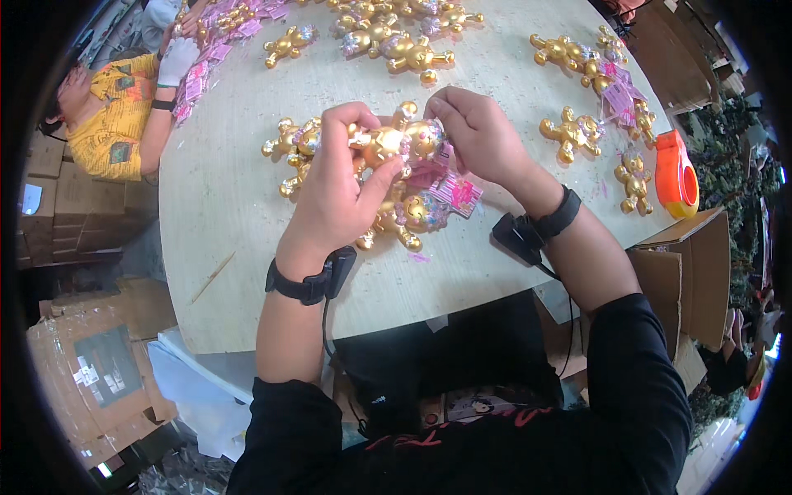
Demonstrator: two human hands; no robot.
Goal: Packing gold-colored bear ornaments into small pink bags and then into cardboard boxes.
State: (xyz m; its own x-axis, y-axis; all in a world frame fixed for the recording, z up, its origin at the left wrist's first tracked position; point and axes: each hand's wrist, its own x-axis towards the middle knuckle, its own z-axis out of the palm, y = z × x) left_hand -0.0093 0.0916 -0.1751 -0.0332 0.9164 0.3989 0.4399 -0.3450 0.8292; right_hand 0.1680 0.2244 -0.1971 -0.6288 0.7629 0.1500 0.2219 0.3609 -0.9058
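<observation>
A shiny gold gingerbread-man ornament [385,144] is gripped in my left hand [334,198], its smiling head with clear, glittery trim turned to the right. Beside that head, my right hand [483,136] is closed in a pinch; whatever its fingertips hold is hidden. Just below the hands lies another gold ornament [415,211], next to pink printed tags [456,195]. More gold ornaments [289,140] rest on the table to the left, partly covered by my left hand. Both wrists wear black straps with small black devices.
Gold ornaments [417,54] cluster at the table's far side, others [571,132] at the right. An orange tape dispenser [676,175] stands near the right edge, above an open cardboard box [701,256]. A thin stick [212,278] lies left. A co-worker in yellow [115,115] handles pink-tagged pieces.
</observation>
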